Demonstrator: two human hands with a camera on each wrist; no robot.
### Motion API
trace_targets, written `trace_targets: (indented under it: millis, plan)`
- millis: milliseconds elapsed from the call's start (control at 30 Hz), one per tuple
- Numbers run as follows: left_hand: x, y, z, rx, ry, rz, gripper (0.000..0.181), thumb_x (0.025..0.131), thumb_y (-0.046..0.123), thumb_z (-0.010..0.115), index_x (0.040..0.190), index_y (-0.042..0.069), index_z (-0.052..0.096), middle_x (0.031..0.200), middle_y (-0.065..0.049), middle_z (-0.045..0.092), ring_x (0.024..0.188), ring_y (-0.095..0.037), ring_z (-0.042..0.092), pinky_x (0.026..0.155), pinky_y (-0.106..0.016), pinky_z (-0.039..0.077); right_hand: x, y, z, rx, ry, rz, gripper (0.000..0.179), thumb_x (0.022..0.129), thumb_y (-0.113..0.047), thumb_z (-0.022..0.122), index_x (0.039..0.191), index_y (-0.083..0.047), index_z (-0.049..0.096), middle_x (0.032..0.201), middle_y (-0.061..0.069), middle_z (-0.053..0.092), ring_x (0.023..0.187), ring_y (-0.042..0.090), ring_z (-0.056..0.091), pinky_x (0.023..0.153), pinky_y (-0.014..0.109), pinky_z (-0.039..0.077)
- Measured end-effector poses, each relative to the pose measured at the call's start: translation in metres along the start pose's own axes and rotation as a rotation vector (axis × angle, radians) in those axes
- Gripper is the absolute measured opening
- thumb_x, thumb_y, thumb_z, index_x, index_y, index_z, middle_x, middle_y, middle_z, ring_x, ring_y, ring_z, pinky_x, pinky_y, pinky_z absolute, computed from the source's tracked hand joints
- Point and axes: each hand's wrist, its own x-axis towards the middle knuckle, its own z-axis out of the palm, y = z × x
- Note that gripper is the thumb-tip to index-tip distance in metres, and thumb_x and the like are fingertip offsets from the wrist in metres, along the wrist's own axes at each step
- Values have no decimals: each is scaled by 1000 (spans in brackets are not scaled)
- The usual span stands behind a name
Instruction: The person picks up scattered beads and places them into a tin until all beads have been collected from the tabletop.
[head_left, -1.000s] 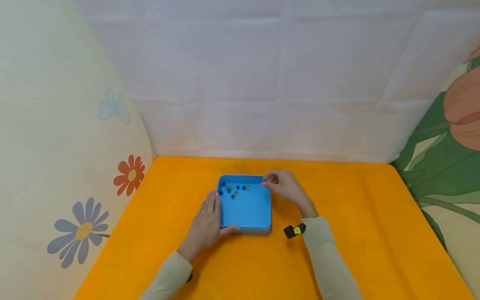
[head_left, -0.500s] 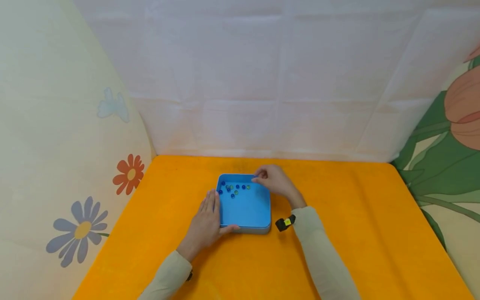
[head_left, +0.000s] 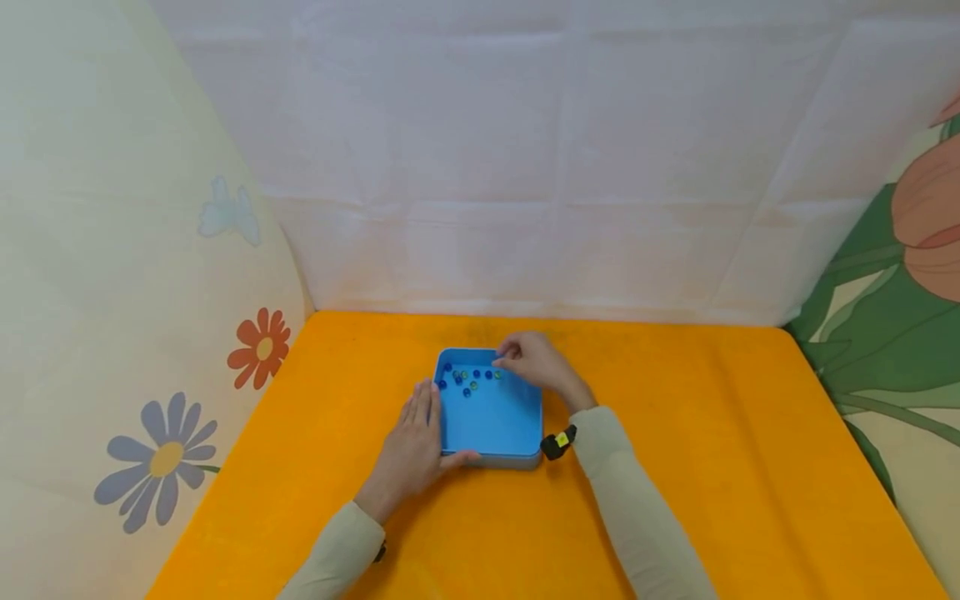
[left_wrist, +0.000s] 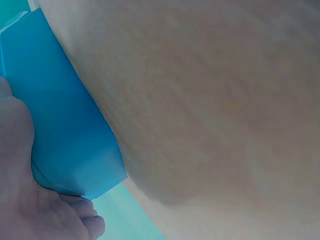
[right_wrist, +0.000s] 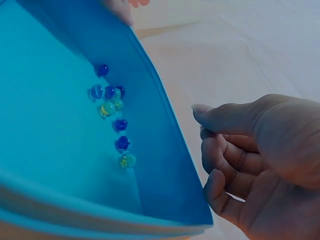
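Note:
A square blue box (head_left: 491, 427) stands uncovered on the table. Several glass marbles (right_wrist: 120, 124) lie along its far wall, some deep blue, others clear with yellow-green swirls (right_wrist: 128, 160). My left hand (head_left: 408, 450) rests against the box's left side, fingers straight, thumb along the front edge. In the left wrist view that hand covers most of the picture beside the blue wall (left_wrist: 65, 110). Over the far right rim, my right hand (head_left: 536, 362) pinches a small item, seemingly a blue marble, between thumb and forefinger. The fingertips mostly hide it.
An orange cloth (head_left: 712, 458) covers the table. Behind it hangs a white sheet (head_left: 555, 167). Flower-printed cloth (head_left: 165, 333) stands at the left, with more printed cloth (head_left: 900, 333) at the right.
My right hand has moved left along the far rim of the box, away from its right corner. My left hand, the box and the marbles inside have stayed put.

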Motion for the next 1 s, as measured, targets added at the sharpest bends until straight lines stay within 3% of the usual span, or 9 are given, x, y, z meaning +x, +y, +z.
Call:
trace_targets:
  millis: [133,367,767,1000]
  plan:
    - [0,1,-1,-6,15,6,128,86,86,54,164,-10,17,173,-31,17,162,-45,23,129,-56,31,4,-1,4,-2,-3,3,20,102,-24,71,112,-8,75,102,18,74,81,20,61,73,27,54]
    - [0,1,0,8,-7,-4,127,87,85,53,165,-8,15,174,-29,13,162,-45,20,130,-55,29,13,-3,12,-9,0,4,18,102,-25,71,110,-10,75,93,7,71,82,20,62,73,28,54]
    - [0,0,0,16,-4,1,128,87,86,51,164,-9,15,174,-30,12,162,-45,20,130,-56,29,22,-9,20,-32,-58,-23,19,103,-23,70,113,-7,75,98,17,74,77,19,60,69,25,52]
    - [1,1,0,0,-23,-8,129,87,87,50,165,-8,12,174,-30,12,163,-44,19,131,-56,28,26,-18,25,-87,-83,-35,20,103,-20,70,116,-6,75,97,9,73,81,19,62,72,25,55]
